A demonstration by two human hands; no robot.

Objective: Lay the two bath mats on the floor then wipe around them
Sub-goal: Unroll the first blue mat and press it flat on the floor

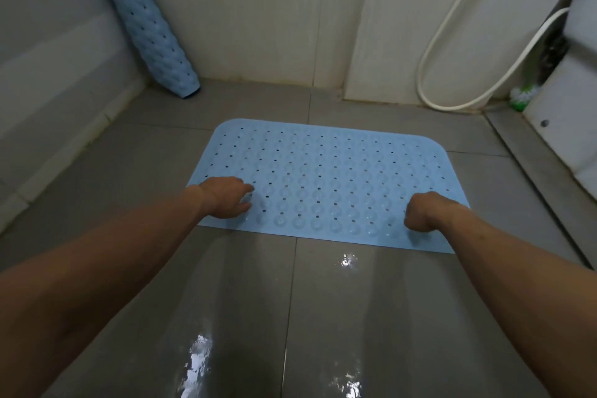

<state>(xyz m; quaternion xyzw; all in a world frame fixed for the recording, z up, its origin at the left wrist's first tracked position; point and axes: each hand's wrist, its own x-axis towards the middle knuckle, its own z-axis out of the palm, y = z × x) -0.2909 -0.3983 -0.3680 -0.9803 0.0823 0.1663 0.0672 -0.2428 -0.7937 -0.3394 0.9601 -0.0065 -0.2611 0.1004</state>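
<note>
Two forearms reached out over the wet grey floor (245, 317). My left hand (227, 197) lay loose, fingers spread on the near left corner of the flat blue mat (326, 178); my right hand (423, 212) was clenched into a fist, knuckles pressing the near right corner, grasping nothing. I judged the first mat laid and being pressed down. The rolled mat (145, 22) leaned upright in the far left corner against the wall (258, 10); next I would need to fetch and unroll it beside the first

White hose (434, 52) looped against wall, green-white brush (522, 96) — far right corner
</note>
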